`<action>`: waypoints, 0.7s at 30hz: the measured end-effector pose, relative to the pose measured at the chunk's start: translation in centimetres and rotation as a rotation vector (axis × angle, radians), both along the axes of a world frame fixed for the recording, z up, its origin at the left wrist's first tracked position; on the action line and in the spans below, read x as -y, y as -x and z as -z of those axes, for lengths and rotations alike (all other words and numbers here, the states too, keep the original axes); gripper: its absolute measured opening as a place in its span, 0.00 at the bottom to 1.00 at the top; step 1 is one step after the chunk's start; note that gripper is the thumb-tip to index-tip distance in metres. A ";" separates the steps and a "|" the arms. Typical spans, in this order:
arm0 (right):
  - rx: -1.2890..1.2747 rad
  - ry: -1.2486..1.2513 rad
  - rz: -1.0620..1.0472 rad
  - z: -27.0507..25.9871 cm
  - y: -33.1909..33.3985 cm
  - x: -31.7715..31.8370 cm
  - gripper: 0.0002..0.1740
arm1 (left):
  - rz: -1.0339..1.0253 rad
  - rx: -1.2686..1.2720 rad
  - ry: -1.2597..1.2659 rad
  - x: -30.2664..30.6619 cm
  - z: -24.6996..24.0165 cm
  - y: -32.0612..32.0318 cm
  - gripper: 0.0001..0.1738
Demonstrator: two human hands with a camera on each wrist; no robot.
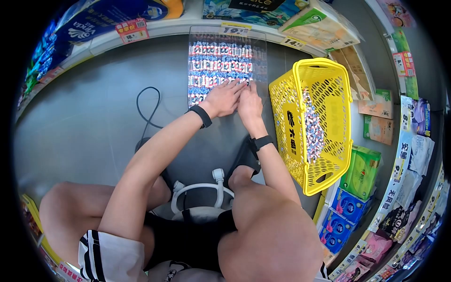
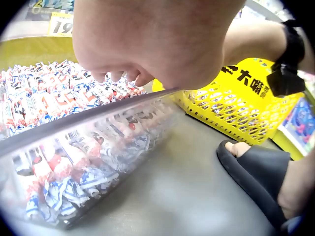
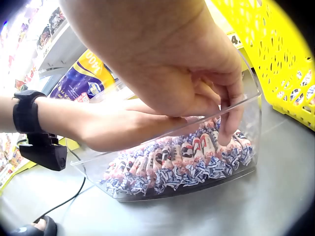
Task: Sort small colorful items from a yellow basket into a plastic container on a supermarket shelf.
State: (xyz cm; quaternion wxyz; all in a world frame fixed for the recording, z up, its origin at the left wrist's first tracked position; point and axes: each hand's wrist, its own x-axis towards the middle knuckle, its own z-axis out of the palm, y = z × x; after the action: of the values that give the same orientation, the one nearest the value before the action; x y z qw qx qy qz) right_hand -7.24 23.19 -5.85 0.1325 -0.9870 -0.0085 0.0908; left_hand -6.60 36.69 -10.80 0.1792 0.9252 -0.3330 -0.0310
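A clear plastic box point(image 1: 262, 40) holds wrapped candies point(image 1: 218, 63) laid side by side in several rows. My left hand point(image 1: 226, 98) reaches over the near wall, its fingers extended low over the candies near the right side. Beside it, my right hand point(image 1: 250, 103) also reaches in, close against the left. In the right wrist view, one right finger point(image 3: 231, 120) points down inside the wall, its tip at the candies near the corner. The left hand point(image 3: 113, 129) lies flatter behind it. The right thumb is mostly hidden.
A yellow basket point(image 1: 287, 141) with more wrapped candies stands right of the box. Shelves point(image 1: 101, 50) with tissue packs point(image 1: 324, 23) run behind and along the right. A black cable point(image 1: 137, 101) loops on the floor left of the box. A sandaled foot point(image 2: 238, 149) is near the basket.
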 end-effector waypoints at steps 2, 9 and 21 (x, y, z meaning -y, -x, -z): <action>0.053 -0.047 -0.018 -0.9 0.1 -0.2 0.10 | -0.021 0.113 0.047 0.1 0.0 0.3 0.34; 0.094 -0.039 -0.036 -5.8 1.0 0.7 0.08 | -0.019 0.090 0.187 0.4 -5.6 1.4 0.20; 0.403 -0.202 0.060 -14.5 5.6 8.6 0.16 | 0.148 0.141 0.357 8.3 -14.0 5.8 0.08</action>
State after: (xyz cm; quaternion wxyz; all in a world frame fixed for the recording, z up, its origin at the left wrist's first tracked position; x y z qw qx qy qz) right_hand -12.88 14.60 8.67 0.2289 -0.9667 -0.0143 -0.1137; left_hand -12.42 28.38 3.24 0.3139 0.8517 -0.4118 0.0806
